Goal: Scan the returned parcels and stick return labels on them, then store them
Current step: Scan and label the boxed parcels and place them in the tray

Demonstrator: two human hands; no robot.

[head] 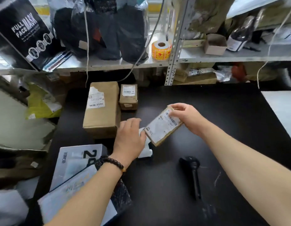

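Mailers near left. My right hand pinches small parcel; left hand loose-fingered at its corner. I'd steady it flat, then grab scanner.

Bare tabletop right of the scanner — cardboard boxes back-left

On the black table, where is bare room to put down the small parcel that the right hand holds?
The widest bare patch of the black table lies behind the right hand and its small parcel, between the small carton and the white surface. A second lies in front, beside the scanner. The left side is crowded: large carton, left hand, grey mailers.
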